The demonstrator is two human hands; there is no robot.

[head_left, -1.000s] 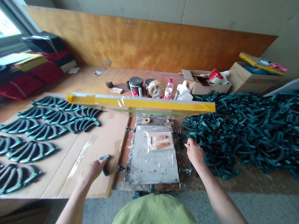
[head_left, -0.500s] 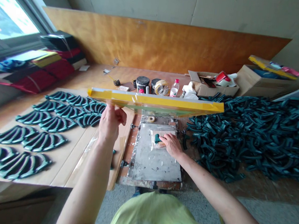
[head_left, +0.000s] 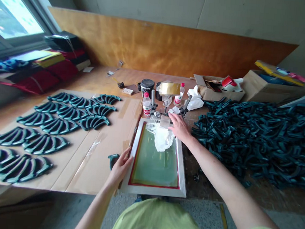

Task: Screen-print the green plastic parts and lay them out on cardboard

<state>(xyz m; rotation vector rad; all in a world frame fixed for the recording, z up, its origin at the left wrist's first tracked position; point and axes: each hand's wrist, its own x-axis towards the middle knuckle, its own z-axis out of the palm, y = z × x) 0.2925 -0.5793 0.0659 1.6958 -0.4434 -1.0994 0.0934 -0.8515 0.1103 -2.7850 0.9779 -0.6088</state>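
Observation:
A screen printing frame (head_left: pixel 184 174) with a silver border and green mesh lies flat before me. White ink (head_left: pixel 163 142) is spread on the upper part of the mesh. My left hand (head_left: pixel 122 166) grips the frame's left border, with its fingers partly hidden. Just left of that hand, a dark green curved plastic piece (head_left: pixel 113 159) rests on the cardboard. At the far end of the mesh my right hand (head_left: pixel 179 128) has its thumb and fingers at the right edge of a small pale squeegee (head_left: pixel 165 122), which stands in the ink.
Rows of dark green fan-shaped pieces (head_left: pixel 47 144) lie on cardboard (head_left: pixel 84 165) at left. A large heap of dark green parts (head_left: pixel 256 145) covers the right side. Bottles (head_left: pixel 146 105), a black tub (head_left: pixel 147 86), a tape roll (head_left: pixel 170 88) and boxes (head_left: pixel 221 93) stand behind.
The raised screen frame has come down flat over the metal plate, my left hand lowering with it. My right hand has moved from the piece on the plate up to the squeegee.

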